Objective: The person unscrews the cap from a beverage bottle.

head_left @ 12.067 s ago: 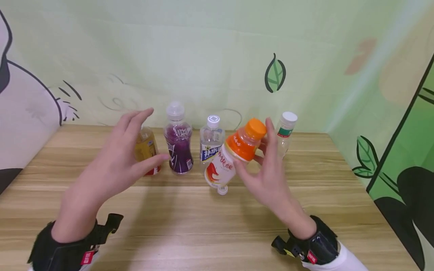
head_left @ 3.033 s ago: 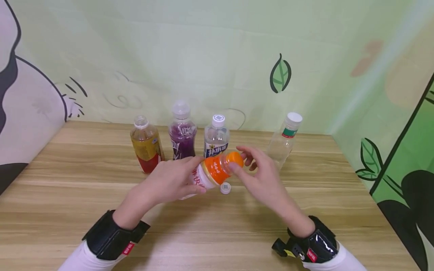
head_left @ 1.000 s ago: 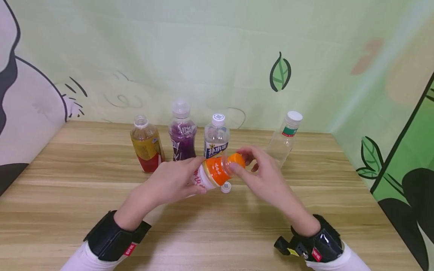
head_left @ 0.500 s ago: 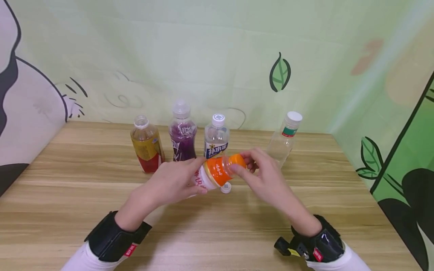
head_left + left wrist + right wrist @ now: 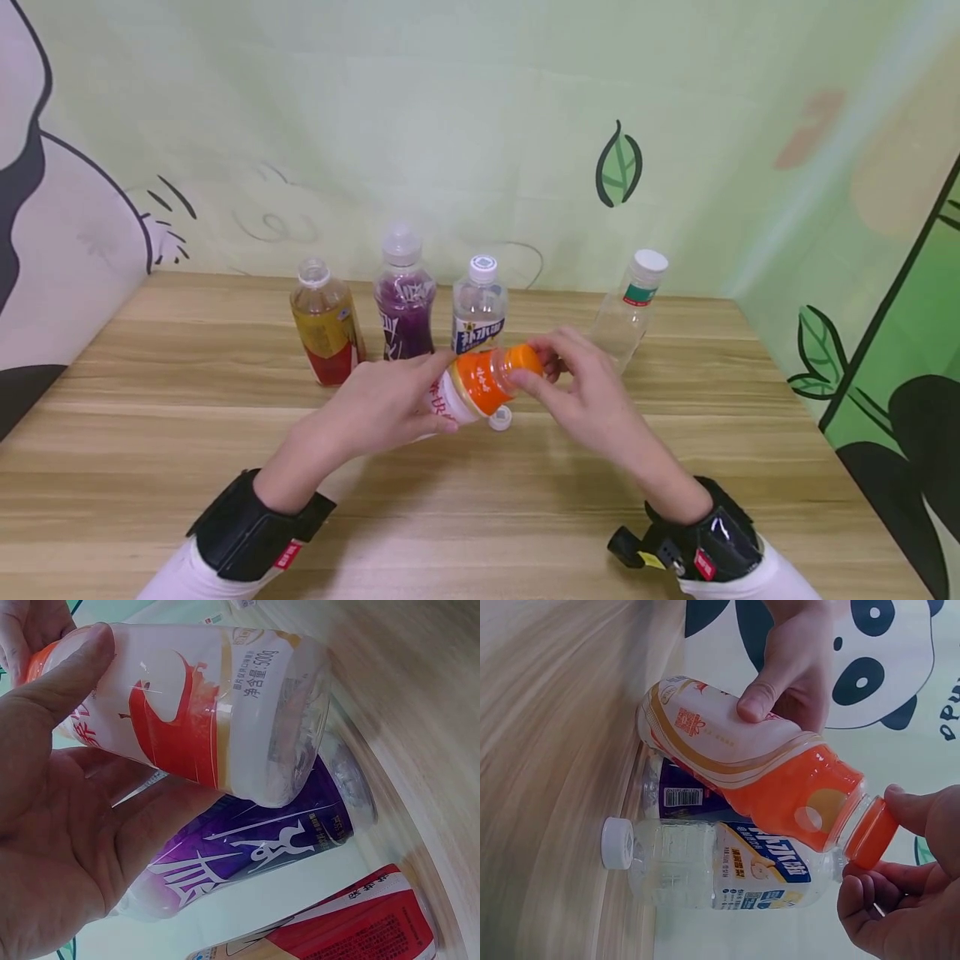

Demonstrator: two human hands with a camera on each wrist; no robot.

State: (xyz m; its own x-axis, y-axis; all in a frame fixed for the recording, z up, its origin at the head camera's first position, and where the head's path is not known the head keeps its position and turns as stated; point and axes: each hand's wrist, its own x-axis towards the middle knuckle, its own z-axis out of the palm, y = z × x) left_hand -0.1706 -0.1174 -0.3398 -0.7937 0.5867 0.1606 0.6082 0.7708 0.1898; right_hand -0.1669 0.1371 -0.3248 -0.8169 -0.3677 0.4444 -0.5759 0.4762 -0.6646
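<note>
A white-and-orange drink bottle (image 5: 480, 382) is held tilted above the table, its orange cap (image 5: 523, 360) pointing up and to the right. My left hand (image 5: 375, 404) grips the bottle round its white label; the left wrist view shows the thumb (image 5: 71, 671) on top and the fingers beneath. With thumb and fingertips, my right hand (image 5: 588, 392) pinches the orange cap, which sits on the neck in the right wrist view. Below the bottle, a small white cap (image 5: 500, 418) lies on the wooden table (image 5: 480, 517).
Behind the hands stand an uncapped yellow-and-red bottle (image 5: 326, 325), a purple bottle (image 5: 405, 304) and a clear bottle with a blue label (image 5: 478, 312). A clear white-capped bottle (image 5: 626, 312) stands farther right. A printed backdrop (image 5: 450, 150) rises behind the table.
Since the oldest frame, my left hand has come in from the left onto the bottle, and my right hand has shifted to its cap. Over the last second the right fingers have moved slightly round it.
</note>
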